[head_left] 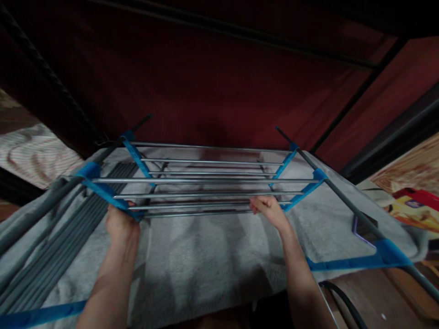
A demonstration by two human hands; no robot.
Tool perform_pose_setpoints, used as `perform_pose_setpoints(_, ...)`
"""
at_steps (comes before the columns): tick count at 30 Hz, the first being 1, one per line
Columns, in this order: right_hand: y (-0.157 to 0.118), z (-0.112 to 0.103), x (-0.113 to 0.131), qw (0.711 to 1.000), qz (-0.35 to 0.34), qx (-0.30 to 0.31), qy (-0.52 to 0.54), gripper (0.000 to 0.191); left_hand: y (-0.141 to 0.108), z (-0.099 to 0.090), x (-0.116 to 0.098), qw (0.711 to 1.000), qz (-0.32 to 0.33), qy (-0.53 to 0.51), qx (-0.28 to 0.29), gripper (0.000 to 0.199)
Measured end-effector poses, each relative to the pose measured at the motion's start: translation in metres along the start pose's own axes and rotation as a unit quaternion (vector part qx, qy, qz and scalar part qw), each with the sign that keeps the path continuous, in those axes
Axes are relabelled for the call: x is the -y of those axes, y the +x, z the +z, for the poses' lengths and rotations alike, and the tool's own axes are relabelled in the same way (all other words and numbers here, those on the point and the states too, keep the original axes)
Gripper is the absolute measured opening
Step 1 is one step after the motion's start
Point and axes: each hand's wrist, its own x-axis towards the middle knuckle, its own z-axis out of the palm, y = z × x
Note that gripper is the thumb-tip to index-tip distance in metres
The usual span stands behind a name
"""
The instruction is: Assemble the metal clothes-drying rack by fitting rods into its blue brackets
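Note:
A drying rack of grey tubes, metal rods and blue plastic brackets stands over a grey cloth (206,265). My left hand (121,221) is closed at the lower end of the left blue bracket (108,194), its fingertips partly hidden behind the bracket and rods. On the right, my right hand (270,211) has its fingers curled on the lowest metal rods (202,213), just left of the right blue bracket (300,196). A second set of rods (212,161) hangs between two more blue brackets farther back.
Behind the rack rises a dark red fabric wall (219,91). A bundle of grey tubes (72,242) lies along the left. A phone-like object with a purple edge (362,230) rests at the right, near a red and yellow package (416,208).

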Motion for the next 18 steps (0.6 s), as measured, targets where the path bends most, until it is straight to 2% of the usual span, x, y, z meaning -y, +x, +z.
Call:
perform_pose_setpoints(2, -0.004, -0.018, -0.017, 0.996, 0.078, 0.034, 0.032, 0.057, -0.001, 0.002, 0.0, 1.0, -0.004, -0.008, -0.025, 0.008)
perform_pose_setpoints(3, -0.007, -0.026, -0.027, 0.991, 0.128, 0.044, 0.013, 0.058, -0.001, 0.002, 0.0, 1.0, -0.005, -0.006, -0.027, 0.008)
perform_pose_setpoints(6, -0.017, -0.051, -0.053, 0.95, 0.288, 0.068, -0.104, 0.058, 0.001, 0.001, 0.001, 1.0, -0.011, -0.004, -0.028, 0.009)
perform_pose_setpoints(7, -0.02, -0.058, -0.059, 0.935, 0.316, 0.069, -0.146, 0.057, 0.002, 0.001, 0.001, 1.0, -0.011, -0.005, -0.027, 0.008)
perform_pose_setpoints(9, -0.025, -0.067, -0.067, 0.914, 0.339, 0.032, -0.222, 0.054, 0.003, 0.001, 0.002, 1.0, -0.01, -0.007, -0.027, 0.007)
perform_pose_setpoints(11, -0.028, -0.07, -0.07, 0.901, 0.333, -0.028, -0.275, 0.052, 0.002, 0.001, 0.002, 1.0, -0.01, -0.008, -0.026, 0.006)
perform_pose_setpoints(13, -0.028, -0.068, -0.069, 0.898, 0.323, -0.067, -0.291, 0.052, 0.0, 0.001, 0.0, 1.0, -0.01, -0.011, -0.021, 0.006)
perform_pose_setpoints(15, -0.027, -0.062, -0.067, 0.897, 0.326, -0.076, -0.287, 0.055, -0.003, 0.002, -0.002, 1.0, -0.009, -0.013, -0.013, 0.004)
perform_pose_setpoints(18, -0.025, -0.055, -0.07, 0.874, 0.364, -0.123, -0.296, 0.06, -0.005, 0.002, -0.003, 1.0, -0.008, -0.014, -0.012, 0.002)
